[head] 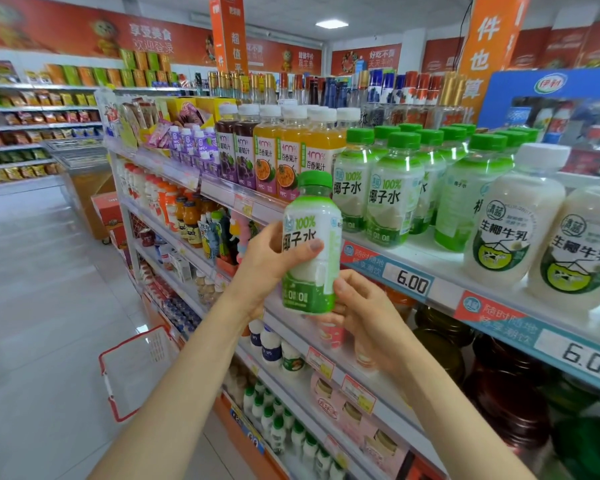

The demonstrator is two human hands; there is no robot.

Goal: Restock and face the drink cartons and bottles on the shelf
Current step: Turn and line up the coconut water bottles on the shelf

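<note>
I hold a green-capped coconut water bottle upright in front of the top shelf. My left hand grips its middle from the left, thumb across the label. My right hand cups its base from the right. Several matching coconut water bottles stand in rows on the shelf just behind and to the right. To their left stand orange and purple juice bottles; to their right, white-capped coconut milk bottles.
Lower shelves carry more bottles, cartons and jars. A red-rimmed shopping basket sits on the tiled floor at the left of the shelving. The aisle floor stretches to the left, with snack shelves along the far wall.
</note>
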